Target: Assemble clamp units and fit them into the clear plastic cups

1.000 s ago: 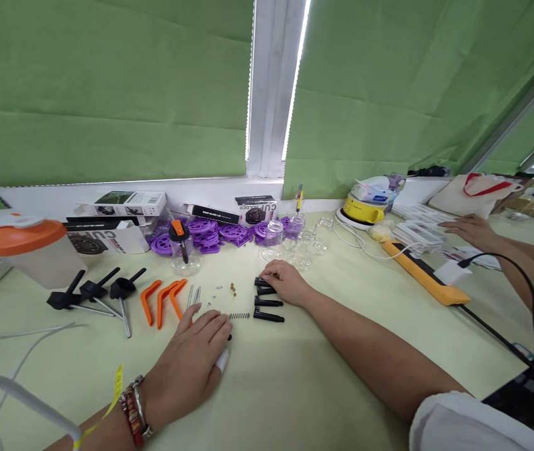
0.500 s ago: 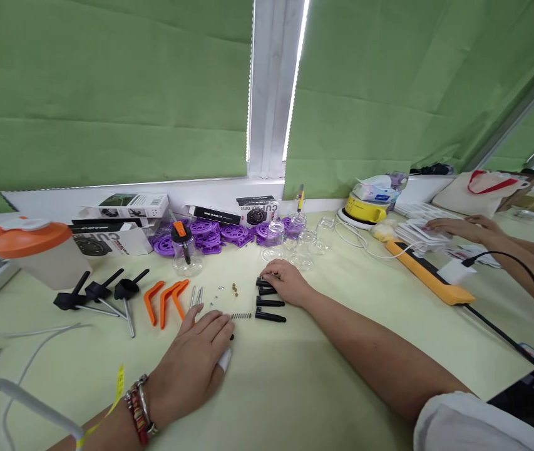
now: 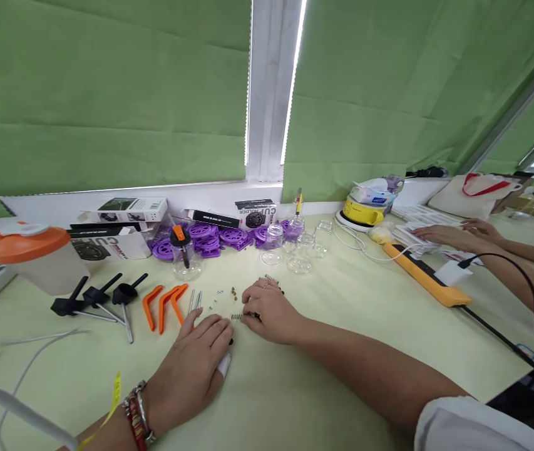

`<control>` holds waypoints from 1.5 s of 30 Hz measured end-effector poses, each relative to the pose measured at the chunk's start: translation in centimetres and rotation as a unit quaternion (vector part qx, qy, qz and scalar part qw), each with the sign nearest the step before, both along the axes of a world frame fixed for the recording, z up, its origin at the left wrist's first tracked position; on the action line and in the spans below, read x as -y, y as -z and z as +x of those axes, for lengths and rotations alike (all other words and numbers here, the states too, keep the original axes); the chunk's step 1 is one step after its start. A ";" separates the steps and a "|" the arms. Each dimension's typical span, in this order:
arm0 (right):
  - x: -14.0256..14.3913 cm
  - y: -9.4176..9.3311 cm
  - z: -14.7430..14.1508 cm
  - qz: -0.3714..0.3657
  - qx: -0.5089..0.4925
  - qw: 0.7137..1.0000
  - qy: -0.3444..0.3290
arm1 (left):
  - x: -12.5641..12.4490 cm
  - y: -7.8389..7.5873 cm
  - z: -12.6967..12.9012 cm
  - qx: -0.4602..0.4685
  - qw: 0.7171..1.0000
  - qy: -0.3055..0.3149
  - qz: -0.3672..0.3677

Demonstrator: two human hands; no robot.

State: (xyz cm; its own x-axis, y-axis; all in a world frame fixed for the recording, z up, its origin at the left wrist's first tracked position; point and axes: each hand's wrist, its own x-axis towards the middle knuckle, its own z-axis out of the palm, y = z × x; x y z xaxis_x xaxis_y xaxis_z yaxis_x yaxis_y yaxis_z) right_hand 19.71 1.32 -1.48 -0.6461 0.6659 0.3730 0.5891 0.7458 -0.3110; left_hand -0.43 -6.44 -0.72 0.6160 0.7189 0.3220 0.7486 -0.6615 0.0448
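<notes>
My left hand [image 3: 196,366] lies flat on the pale green table [image 3: 295,388], fingers apart, a white bandage on one finger. A small black piece [image 3: 231,341] peeks out at its fingertips. My right hand [image 3: 270,311] is curled over the spot where the black rods lay and hides them. Its fingertips touch the right end of a small metal spring [image 3: 236,316]; whether it grips anything is not visible. Orange levers [image 3: 166,302], thin metal pins [image 3: 194,299] and tiny brass bits [image 3: 233,290] lie just beyond my left hand.
Black stemmed parts [image 3: 100,297] lie at the left by an orange-lidded shaker [image 3: 32,254]. Purple discs [image 3: 215,235], clear jars [image 3: 297,250] and boxes [image 3: 111,228] line the back. A yellow power strip [image 3: 424,275], a black cable [image 3: 523,279] and another person's hands [image 3: 454,235] are at the right.
My right hand has slid left and toward me, from the far end of the black rods to the spring, and now covers the rods. My left hand has stayed put.
</notes>
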 end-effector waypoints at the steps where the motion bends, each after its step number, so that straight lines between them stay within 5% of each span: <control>1: -0.3 -0.2 0.2 -0.008 -0.026 1.000 0.010 | 0.0 0.0 0.0 0.000 1.000 0.000 0.013; 5: -2.4 -1.0 2.4 -0.041 -0.137 0.975 0.170 | 0.1 -1.1 -0.5 -0.006 0.998 -0.024 0.063; 8: -4.0 -0.7 4.6 -0.072 -0.106 0.944 0.305 | 0.3 -2.3 -1.1 -0.023 0.993 -0.103 0.054; 12: -5.0 0.5 5.9 -0.103 -0.047 0.931 0.348 | 0.6 -3.0 -1.5 -0.060 0.982 -0.176 -0.030; 21: -4.0 0.1 5.0 -0.048 -0.033 0.958 0.282 | 0.9 -2.1 -0.9 -0.033 0.985 -0.154 -0.076; 24: -2.2 -1.0 4.1 -0.022 -0.078 0.978 0.192 | 0.8 -1.4 -1.2 0.001 0.986 -0.152 -0.073; 27: 0.2 -1.8 2.6 -0.092 -0.125 0.986 0.067 | 0.8 -0.5 -1.5 0.034 0.985 -0.147 -0.082; 35: 3.6 -1.7 -0.4 -0.422 -0.183 0.886 -0.062 | 1.1 0.4 -1.4 0.105 0.993 -0.016 -0.046; 42: 3.6 -1.7 -0.9 -0.501 -0.168 0.849 0.008 | 1.4 0.0 -1.0 0.069 0.993 -0.013 -0.094; 45: 3.7 -2.2 -0.7 -0.531 -0.205 0.822 -0.020 | 1.5 -0.7 -0.8 0.091 0.986 -0.043 -0.134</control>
State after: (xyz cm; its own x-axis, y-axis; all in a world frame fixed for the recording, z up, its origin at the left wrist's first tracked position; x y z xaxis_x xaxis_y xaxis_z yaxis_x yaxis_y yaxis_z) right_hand 18.97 -2.41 0.76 -0.6396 0.7384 -0.2137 0.2537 -0.0596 -0.9655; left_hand -1.22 -7.98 0.01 0.4977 0.8406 0.2136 0.7652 -0.5415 0.3482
